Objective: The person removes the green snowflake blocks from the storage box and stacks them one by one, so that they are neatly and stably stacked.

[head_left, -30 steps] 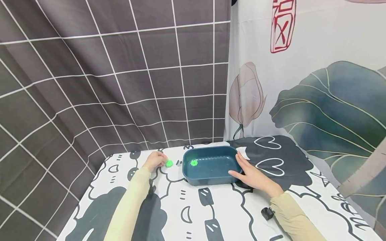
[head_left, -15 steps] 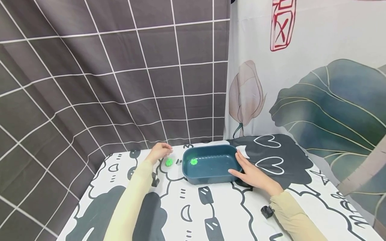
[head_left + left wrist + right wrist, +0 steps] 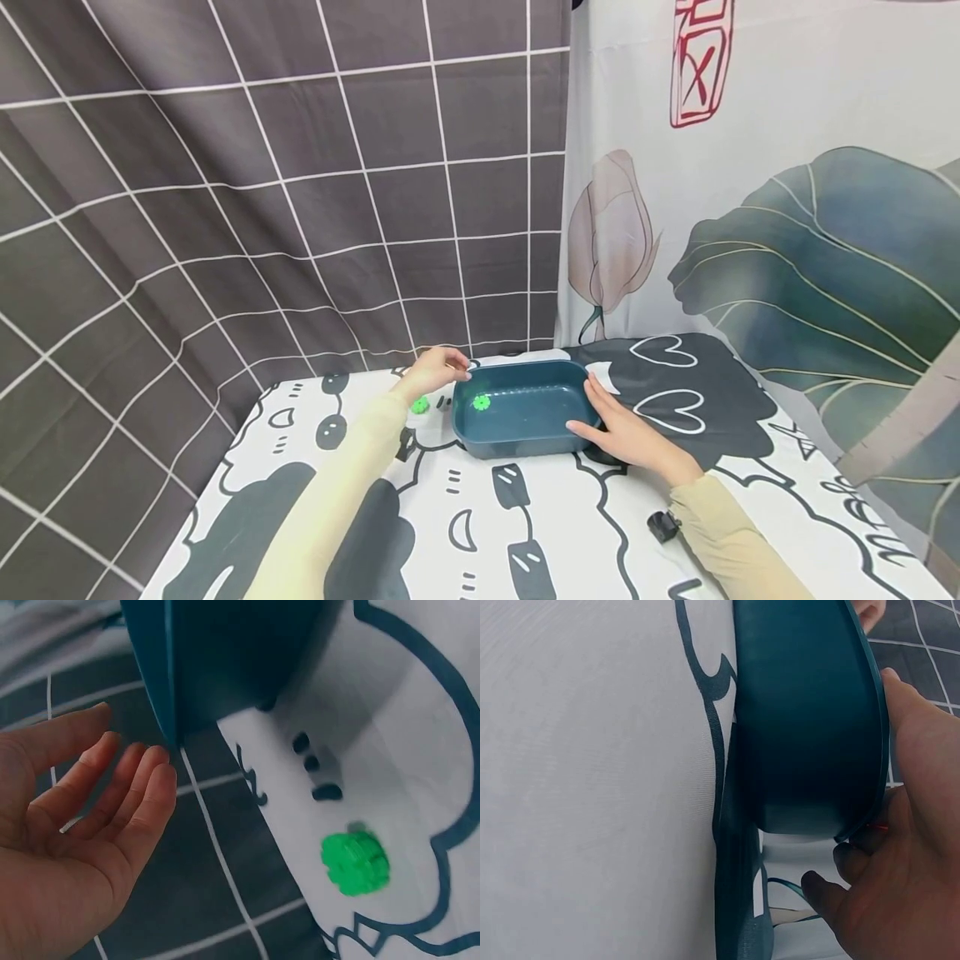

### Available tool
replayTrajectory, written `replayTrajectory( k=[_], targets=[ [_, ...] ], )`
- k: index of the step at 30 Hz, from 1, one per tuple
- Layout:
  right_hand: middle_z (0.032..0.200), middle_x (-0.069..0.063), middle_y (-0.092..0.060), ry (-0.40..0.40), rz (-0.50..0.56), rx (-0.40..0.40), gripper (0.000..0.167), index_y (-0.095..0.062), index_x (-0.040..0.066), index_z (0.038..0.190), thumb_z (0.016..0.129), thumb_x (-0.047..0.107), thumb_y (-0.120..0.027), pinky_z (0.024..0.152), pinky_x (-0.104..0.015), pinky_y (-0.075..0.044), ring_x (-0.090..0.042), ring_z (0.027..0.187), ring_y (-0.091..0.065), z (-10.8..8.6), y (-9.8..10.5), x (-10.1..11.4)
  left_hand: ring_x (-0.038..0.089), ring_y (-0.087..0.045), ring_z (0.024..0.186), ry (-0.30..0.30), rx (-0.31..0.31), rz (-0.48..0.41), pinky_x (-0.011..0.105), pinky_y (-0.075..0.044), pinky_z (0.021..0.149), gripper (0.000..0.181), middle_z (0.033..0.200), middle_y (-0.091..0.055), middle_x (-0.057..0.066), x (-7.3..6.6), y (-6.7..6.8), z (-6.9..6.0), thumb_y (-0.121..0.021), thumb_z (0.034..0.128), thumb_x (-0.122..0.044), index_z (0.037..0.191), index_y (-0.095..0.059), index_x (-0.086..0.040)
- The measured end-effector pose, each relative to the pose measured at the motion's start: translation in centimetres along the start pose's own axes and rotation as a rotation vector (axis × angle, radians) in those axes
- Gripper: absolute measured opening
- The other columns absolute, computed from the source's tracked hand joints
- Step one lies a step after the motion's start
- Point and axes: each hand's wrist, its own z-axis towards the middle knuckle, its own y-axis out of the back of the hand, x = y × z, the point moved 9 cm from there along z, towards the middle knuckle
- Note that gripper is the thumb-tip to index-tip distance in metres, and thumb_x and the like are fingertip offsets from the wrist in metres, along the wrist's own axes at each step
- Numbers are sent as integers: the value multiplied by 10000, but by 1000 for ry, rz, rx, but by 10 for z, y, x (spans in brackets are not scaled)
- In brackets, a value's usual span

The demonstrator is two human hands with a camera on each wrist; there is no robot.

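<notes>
A dark teal rectangular box (image 3: pixel 530 454) stands on the patterned cloth. Inside it, near the left end, lies a small bright green scalloped round piece (image 3: pixel 482 402). A second green piece (image 3: pixel 420 405) sits on the cloth left of the box, partly behind my left wrist; the left wrist view shows this toothed piece (image 3: pixel 356 862) more fully. My left hand (image 3: pixel 437 372) hovers by the box's far left corner, fingers loosely bent, with nothing seen in them. At the right end, my right hand (image 3: pixel 626 433) rests against the box with fingers extended and thumb spread at the rim.
The black-and-white cartoon cloth (image 3: pixel 420 517) covers the table. A dark grid curtain (image 3: pixel 300 208) hangs behind and to the left, and a floral curtain (image 3: pixel 750 250) hangs at the right. A small black device (image 3: pixel 663 526) sits at my right wrist.
My left hand has lifted from beside the green piece on the cloth and moved right to the box's far left corner. Box, both green pieces and right hand stay put.
</notes>
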Motion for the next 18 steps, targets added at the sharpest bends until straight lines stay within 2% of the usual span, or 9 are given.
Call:
replayTrajectory(
  k=[6, 12, 18],
  targets=[
    [1662, -224, -66, -4, -2, 6, 953, -187, -58, 1565, 971, 594, -547, 1149, -627, -243, -421, 1498, -152, -1, 0, 3, 211, -691, 950, -34, 58, 113, 344, -548, 876, 244, 987, -746, 54, -12, -20, 3, -763, 853, -109, 1078, -737, -16],
    [1663, -222, -67, -5, 2, -2, 951, -191, -64, 1562, 971, 587, -554, 1151, -625, -240, -424, 1498, -156, -2, 1, 3, 244, -703, 977, -70, 86, 216, 343, -557, 875, 257, 1042, -751, 84, -24, -30, 5, -768, 847, -98, 1086, -741, -7],
    [1666, -214, -62, -4, -2, -2, 949, -185, -58, 1566, 973, 590, -547, 1151, -620, -246, -416, 1499, -158, -1, 0, 2, 259, -702, 992, -88, 144, 303, 359, -557, 888, 298, 1036, -747, 119, -26, -45, 8, -788, 819, -77, 1096, -733, 17]
  ],
)
